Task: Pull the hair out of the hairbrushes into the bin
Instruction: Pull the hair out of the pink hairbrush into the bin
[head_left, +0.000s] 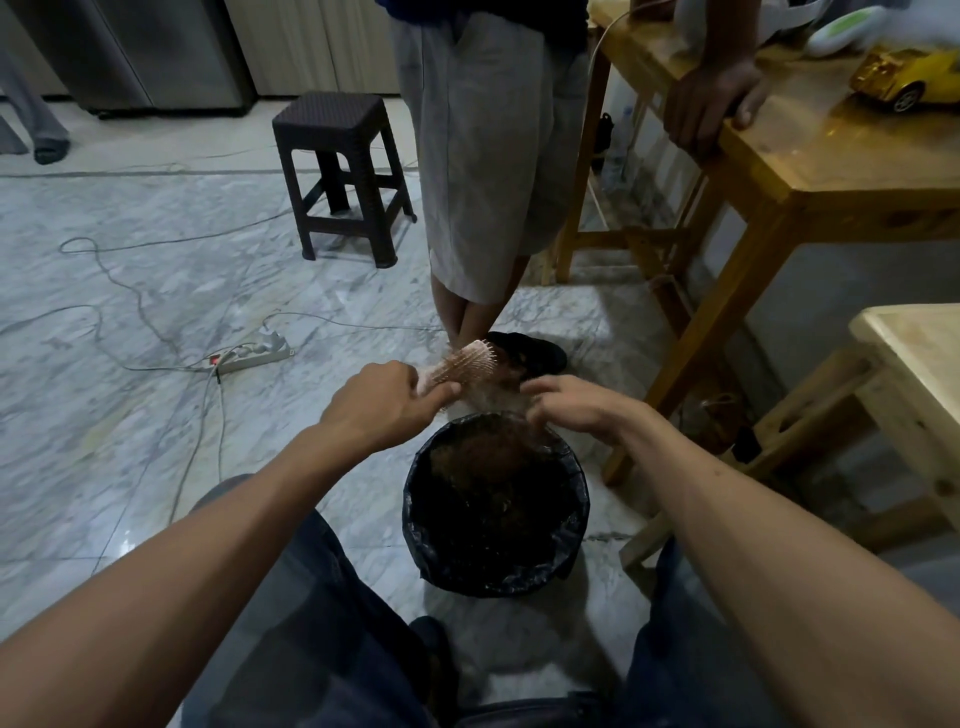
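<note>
A pink hairbrush (467, 361) with pale bristles is held over the far rim of the bin, and my left hand (382, 402) grips it at its near end. Brown hair (506, 376) clings to the brush's right side. My right hand (576, 405) has its fingertips pinched on that hair, just right of the brush. Below both hands stands a round bin (415, 499) lined with a black bag, with a mound of brown hair (483, 452) inside it.
A person in grey shorts (483, 156) stands just beyond the bin, one hand on a wooden table (831, 171) at the right. A second wooden table (914, 358) is nearer right. A dark stool (337, 171), a power strip (249, 356) and cables lie on the marble floor.
</note>
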